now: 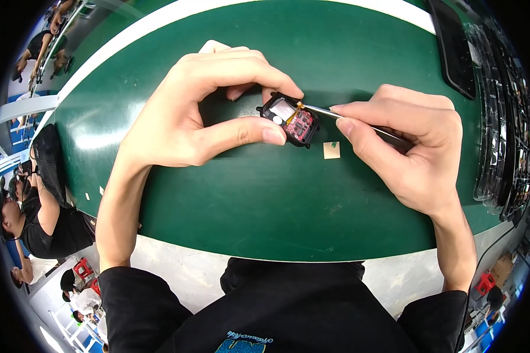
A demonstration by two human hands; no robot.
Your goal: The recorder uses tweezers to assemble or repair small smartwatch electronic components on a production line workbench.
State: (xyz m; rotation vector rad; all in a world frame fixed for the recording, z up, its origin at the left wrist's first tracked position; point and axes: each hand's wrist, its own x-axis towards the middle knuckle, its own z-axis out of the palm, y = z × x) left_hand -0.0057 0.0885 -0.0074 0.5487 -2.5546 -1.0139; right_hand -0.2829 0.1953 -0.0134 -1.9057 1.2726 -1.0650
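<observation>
Head view: left hand has a small black device pinched between thumb and fingers over the green table, insides showing. Right hand's clamped on a thin metal tool, tip right at the device's upper edge. Little pale square lies nearby, clear trays off right.

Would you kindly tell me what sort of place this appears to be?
Probably an electronics assembly workshop: the left hand holds a small black device with exposed red circuitry, clear trays are stacked on the green bench, and other people are nearby.
</observation>
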